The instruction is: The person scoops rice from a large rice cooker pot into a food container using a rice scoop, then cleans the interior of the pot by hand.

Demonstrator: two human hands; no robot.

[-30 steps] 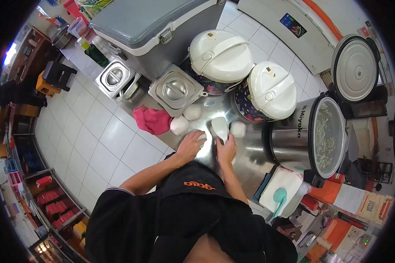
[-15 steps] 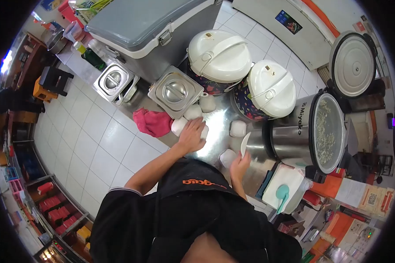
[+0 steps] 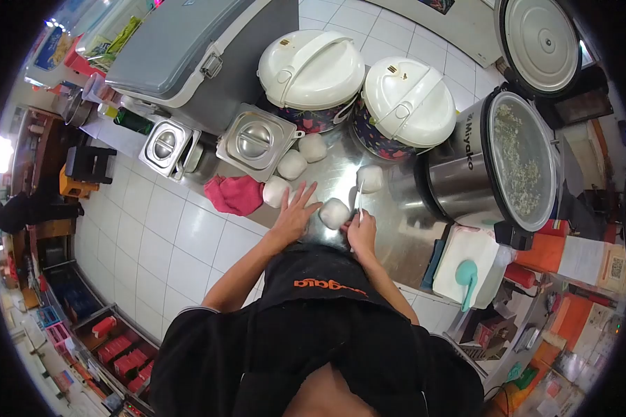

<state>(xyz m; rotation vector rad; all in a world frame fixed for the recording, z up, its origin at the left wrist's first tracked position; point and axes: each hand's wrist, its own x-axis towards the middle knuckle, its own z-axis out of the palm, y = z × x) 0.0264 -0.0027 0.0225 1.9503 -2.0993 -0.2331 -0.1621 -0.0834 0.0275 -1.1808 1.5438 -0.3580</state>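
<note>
My left hand [image 3: 290, 221] is over the steel table [image 3: 401, 208] with its fingers spread, reaching over a white rounded bundle that is mostly hidden. Another white bundle [image 3: 276, 192] touches the back of its fingers. In my right hand [image 3: 362, 235] is a thin white paddle-like utensil [image 3: 359, 197], held upright in the view. Between my hands sits a white rounded bundle [image 3: 334, 213], close to my right fingertips. One more bundle [image 3: 371, 178] is just beyond the utensil. Two others [image 3: 292, 165] [image 3: 313, 147] are beside a lidded steel pan [image 3: 257, 142].
A red cloth [image 3: 235, 195] lies at the table's left edge. Two white-lidded patterned containers [image 3: 311, 69] [image 3: 409, 104] stand at the back, near a grey cooler [image 3: 167, 48]. On the right are a large open Miyako cooker [image 3: 466, 174] and a green ladle [image 3: 467, 274] on a white surface.
The camera view has shifted. My left hand's fingers have spread wider. The nearest bundle now lies between my hands, and my right hand has come closer to my left, still with the utensil.
</note>
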